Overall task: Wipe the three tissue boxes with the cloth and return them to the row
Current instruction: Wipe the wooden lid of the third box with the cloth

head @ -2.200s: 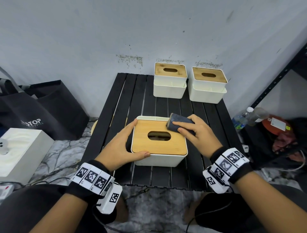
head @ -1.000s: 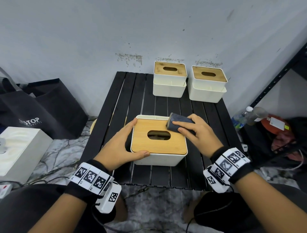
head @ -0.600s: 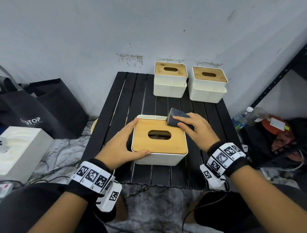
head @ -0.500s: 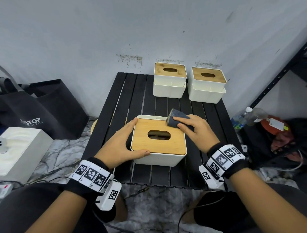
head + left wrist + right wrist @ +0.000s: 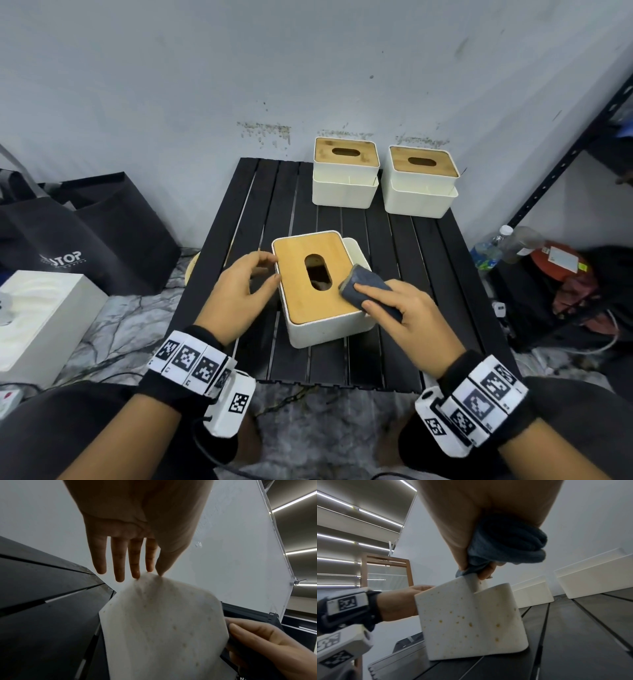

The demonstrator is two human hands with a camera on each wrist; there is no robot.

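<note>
Lighting: even, cool, from ceiling strip lights (image 5: 368, 513) seen in both wrist views. Shadows: soft. Distortion: strong wide-angle bending at frame edges. Blur: slight on near tissue box (image 5: 471, 622); wrist-view palms dim, unfocused.

Only one legible print — "STOP" in white — on the black bag (image 5: 85, 236) at left

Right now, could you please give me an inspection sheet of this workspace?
Surface: black slatted table, low, against the wall.
Job's things: near tissue box turned lengthwise, brownish specks on its white sides; two far tissue boxes in a row by the wall; dark blue cloth on the near lid.
Clutter: nothing seen on the table.
Grippers: left hand open, fingertips at the box's left edge; right hand holds the cloth.
Cables: white cable on the floor, right.
Surroundings: black bag, plastic bottles.
</note>
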